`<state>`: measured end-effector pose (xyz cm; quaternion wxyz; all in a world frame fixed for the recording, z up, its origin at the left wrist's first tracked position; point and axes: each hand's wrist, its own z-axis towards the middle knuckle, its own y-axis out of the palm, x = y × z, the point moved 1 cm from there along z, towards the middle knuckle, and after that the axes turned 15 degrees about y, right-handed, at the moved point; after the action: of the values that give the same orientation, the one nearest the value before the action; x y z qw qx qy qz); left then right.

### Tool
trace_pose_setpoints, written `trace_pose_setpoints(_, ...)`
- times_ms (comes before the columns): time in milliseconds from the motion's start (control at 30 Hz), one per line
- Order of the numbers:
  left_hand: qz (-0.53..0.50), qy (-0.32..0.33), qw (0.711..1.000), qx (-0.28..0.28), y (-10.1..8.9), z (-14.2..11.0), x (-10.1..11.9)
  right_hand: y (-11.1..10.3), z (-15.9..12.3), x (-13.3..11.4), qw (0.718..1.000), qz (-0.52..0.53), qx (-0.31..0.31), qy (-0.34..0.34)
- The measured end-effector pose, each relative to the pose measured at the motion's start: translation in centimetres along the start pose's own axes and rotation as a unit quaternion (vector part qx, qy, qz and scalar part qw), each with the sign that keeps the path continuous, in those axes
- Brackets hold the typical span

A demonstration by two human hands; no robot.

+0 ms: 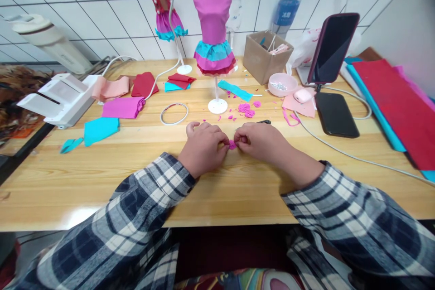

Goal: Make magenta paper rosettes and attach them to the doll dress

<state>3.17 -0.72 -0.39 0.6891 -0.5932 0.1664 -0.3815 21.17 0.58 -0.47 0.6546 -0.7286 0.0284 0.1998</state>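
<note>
A small magenta crepe paper piece sits just above the table between my two hands. My left hand pinches its left side between thumb and forefinger. On its other side, my right hand is closed with fingertips at the edge of the same piece. Several finished-looking magenta paper rosettes lie just beyond my hands among tiny scraps. A dark-handled tool shows partly behind my right hand; its rest is hidden. Behind the scraps stands a mini dress form in a magenta top and a tiered blue, magenta and red skirt.
At left lie folded crepe papers, a white ring and a white device. Toward the right are a pink bowl, a cardboard box, a propped phone, a black phone and a trailing cable.
</note>
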Motion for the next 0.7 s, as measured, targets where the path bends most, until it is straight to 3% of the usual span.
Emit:
trace_pose_setpoints(133,-0.001,0.0,1.0,-0.001,0.0,-0.03,-0.17,0.01,-0.09,0.16,0.999,0.034,0.035,-0.019)
trace_pose_setpoints(367,-0.004,0.016,1.0,-0.007,-0.06,-0.12,-0.46,0.45,0.38,0.39,0.999,0.021,-0.001,-0.048)
trace_pose_setpoints(600,-0.005,0.012,1.0,-0.004,-0.01,-0.12,-0.52,0.08,-0.07,0.12,0.998,0.037,0.037,-0.031)
trace_pose_setpoints(700,-0.003,0.012,1.0,-0.004,0.01,-0.11,-0.56,-0.08,-0.17,-0.08,0.999,0.041,0.023,-0.021)
